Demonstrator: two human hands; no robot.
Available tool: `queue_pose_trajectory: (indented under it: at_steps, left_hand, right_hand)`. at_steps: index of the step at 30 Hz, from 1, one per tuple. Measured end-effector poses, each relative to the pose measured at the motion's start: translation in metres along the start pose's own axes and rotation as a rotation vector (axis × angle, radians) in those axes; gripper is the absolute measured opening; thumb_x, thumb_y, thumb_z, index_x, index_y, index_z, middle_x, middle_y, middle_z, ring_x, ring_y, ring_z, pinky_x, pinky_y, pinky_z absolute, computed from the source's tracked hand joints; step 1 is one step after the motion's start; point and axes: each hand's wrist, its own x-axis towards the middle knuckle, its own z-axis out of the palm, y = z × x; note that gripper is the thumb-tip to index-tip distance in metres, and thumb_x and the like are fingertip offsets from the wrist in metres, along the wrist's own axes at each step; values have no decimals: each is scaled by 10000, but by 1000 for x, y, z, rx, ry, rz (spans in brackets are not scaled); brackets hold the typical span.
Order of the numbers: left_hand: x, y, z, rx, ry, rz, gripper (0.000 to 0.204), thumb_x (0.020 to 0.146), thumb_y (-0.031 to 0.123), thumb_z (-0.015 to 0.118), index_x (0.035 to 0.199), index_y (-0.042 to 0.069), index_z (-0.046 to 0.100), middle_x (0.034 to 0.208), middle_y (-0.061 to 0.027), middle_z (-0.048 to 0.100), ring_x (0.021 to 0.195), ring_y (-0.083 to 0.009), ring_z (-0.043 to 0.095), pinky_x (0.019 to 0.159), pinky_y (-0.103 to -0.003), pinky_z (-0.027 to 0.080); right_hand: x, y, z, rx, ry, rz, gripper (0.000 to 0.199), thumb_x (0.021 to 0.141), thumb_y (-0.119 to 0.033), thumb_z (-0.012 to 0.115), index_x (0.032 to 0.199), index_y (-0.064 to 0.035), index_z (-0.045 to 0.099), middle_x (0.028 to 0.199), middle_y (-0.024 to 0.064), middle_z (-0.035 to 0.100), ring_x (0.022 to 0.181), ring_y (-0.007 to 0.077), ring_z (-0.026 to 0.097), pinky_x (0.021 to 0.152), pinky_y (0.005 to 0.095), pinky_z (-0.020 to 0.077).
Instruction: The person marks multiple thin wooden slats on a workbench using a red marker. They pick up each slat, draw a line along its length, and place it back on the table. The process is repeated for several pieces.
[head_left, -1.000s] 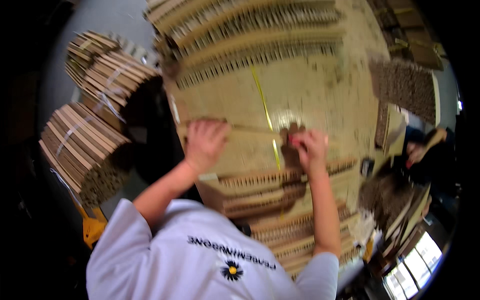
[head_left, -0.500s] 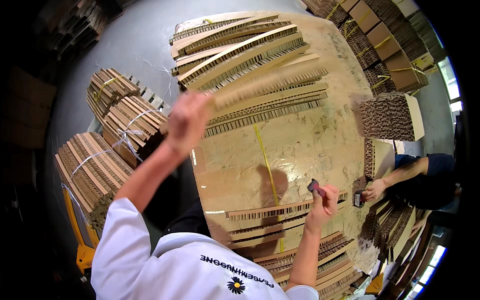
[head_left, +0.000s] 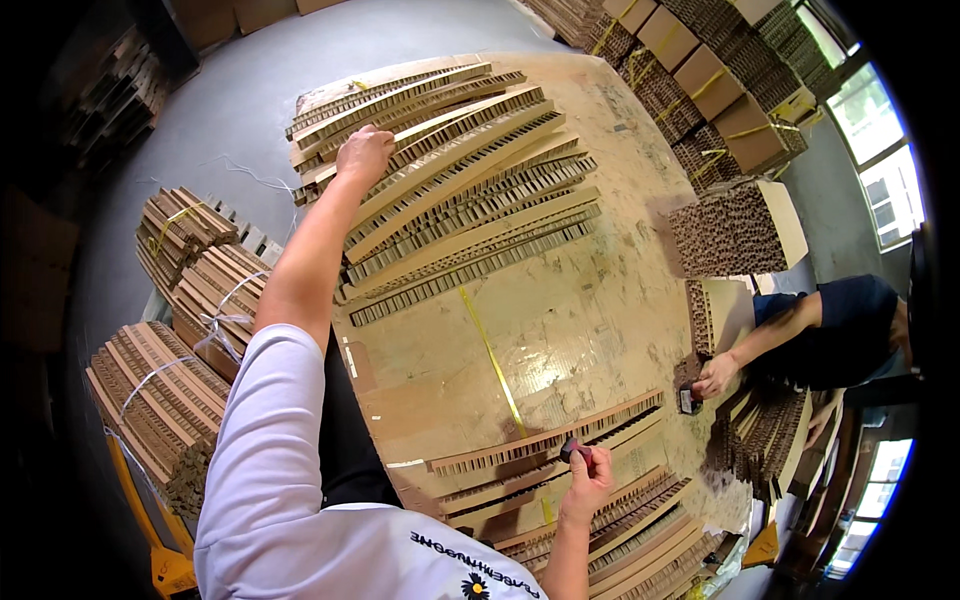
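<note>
Long honeycomb cardboard strips [head_left: 455,148] lie side by side across the far part of the table. My left hand [head_left: 366,152] is stretched out over them, its fingers curled at the left end of one cardboard strip [head_left: 440,122]; the fingertips are partly hidden. My right hand [head_left: 590,486] is closed around a small black and dark-red hand tool [head_left: 575,450], whose exact kind I cannot make out. That hand is above a nearer group of cardboard strips [head_left: 545,436] at the table's near side.
A brown board-covered table [head_left: 560,330] carries the strips. At right, a co-worker's hand [head_left: 716,376] holds a small dark tool beside honeycomb blocks [head_left: 735,232]. Tied strip bundles [head_left: 160,400] stand left, near a yellow pallet jack [head_left: 172,570]. Stacked bundles [head_left: 700,80] rise at far right.
My left hand has moved farther away across the table; the strip that was blurred in motion beside it now lies among the others. My right hand still holds its tool, now lower. The view has shifted.
</note>
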Motion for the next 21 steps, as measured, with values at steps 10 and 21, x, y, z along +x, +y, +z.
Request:
queue_pose_trajectory:
  at_steps: [10, 21]
  left_hand:
    - [-59, 82, -19, 485, -280, 288, 950, 975, 726, 591, 1707, 209, 275, 1788, -87, 201, 1618, -357, 258, 1302, -579, 231]
    - [-142, 111, -10, -114, 103, 810, 614, 968, 241, 745, 1527, 100, 535, 1482, -179, 601, 1393, -395, 532, 1183, -517, 427]
  right_hand:
    - [9, 2, 0, -124, 24, 102, 146, 891, 14, 790, 989, 14, 682, 986, 58, 607, 918, 177, 580, 840, 298, 478]
    - [48, 27, -42, -179, 120, 87, 185, 908, -73, 829, 1018, 30, 722, 981, 37, 632, 906, 142, 604, 849, 263, 490]
